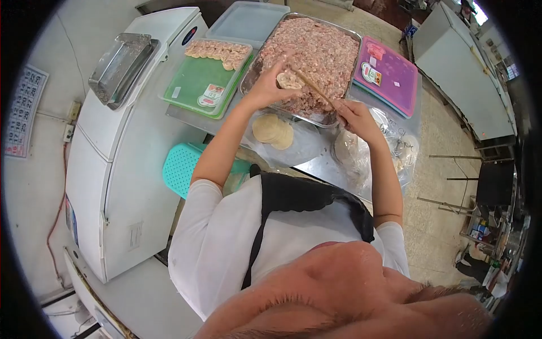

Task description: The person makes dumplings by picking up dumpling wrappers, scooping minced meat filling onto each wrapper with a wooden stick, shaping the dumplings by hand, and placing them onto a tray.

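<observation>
Over the near-left corner of a metal tray of minced meat, my left hand curls around a dumpling wrapper with filling on it. My right hand grips a thin wooden stick, its far end close to the wrapper. A small stack of round pale wrappers lies on clear plastic in front of me. To the left, a green-lidded container carries rows of filled dumplings along its far side.
A purple tray with labels lies to the right of the meat. Plastic bags of wrappers sit near my right forearm. A translucent lid is at the back. A turquoise basket stands below left, beside a white freezer.
</observation>
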Action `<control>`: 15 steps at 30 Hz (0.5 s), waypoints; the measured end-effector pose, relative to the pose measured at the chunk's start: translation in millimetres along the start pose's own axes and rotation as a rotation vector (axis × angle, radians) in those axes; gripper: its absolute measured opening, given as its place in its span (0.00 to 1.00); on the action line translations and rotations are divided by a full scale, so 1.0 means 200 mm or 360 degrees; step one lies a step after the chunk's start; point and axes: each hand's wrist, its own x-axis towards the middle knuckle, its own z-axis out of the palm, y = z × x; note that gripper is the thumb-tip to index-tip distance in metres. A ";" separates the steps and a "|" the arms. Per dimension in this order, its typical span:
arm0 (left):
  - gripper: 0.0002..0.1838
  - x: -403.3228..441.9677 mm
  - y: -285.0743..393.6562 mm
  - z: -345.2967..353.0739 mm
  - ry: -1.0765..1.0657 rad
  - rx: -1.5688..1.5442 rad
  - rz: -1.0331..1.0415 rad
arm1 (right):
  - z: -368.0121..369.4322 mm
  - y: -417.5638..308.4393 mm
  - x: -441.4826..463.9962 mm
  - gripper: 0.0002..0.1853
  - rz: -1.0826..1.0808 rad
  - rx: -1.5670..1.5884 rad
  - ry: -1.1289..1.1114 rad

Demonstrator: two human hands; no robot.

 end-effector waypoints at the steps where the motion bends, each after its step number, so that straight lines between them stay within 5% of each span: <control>1: 0.41 0.00 -0.03 0.01 -0.0083 -0.0036 -0.0063 | 0.00 -0.01 -0.02 0.17 -0.0176 -0.0094 0.0010; 7: 0.30 0.02 -0.03 -0.02 -0.0498 -0.0018 -0.0022 | 0.07 0.13 0.05 0.16 -0.0900 -0.0577 0.0191; 11: 0.35 0.01 0.07 -0.07 -0.0339 -0.0084 -0.0252 | -0.17 0.15 0.03 0.16 -0.0553 -0.0477 -0.0012; 14: 0.45 0.04 0.13 -0.07 -0.0063 -0.0041 0.0175 | -0.18 0.15 0.02 0.17 -0.0216 -0.0256 -0.0084; 15: 0.47 0.04 0.17 -0.07 -0.0111 -0.0016 0.0056 | -0.13 0.15 0.03 0.18 -0.0220 -0.0173 -0.0114</control>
